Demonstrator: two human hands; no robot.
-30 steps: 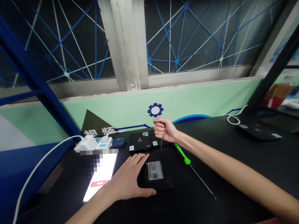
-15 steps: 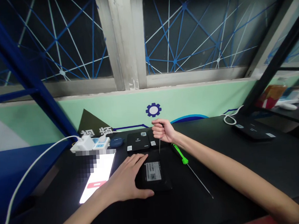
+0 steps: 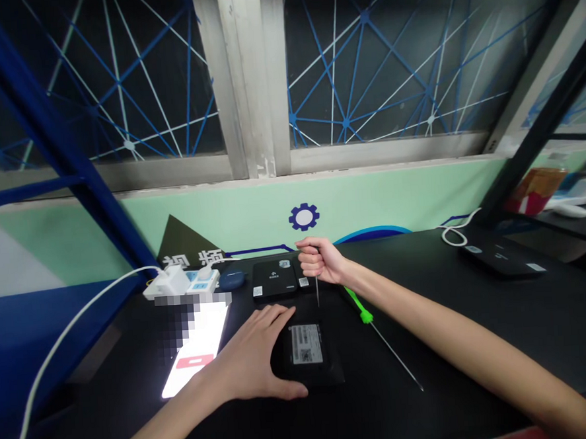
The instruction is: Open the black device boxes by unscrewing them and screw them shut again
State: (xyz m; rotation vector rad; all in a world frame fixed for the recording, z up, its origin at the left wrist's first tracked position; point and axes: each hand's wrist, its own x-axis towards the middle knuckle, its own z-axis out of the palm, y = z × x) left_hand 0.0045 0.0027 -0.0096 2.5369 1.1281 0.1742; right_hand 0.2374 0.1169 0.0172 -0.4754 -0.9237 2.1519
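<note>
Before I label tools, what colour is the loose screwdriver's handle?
The handle is bright green, seen in the head view.

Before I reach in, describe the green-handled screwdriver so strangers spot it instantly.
On the black table, find the black box the left hand spans. Just to its right lies the green-handled screwdriver, shaft toward the viewer. Its bright handle sets it apart from the black boxes nearby.

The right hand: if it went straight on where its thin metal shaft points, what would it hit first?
Probably the labelled black box, near its far edge, met by the metal shaft; depth is unclear, so its tip may already touch.
</note>
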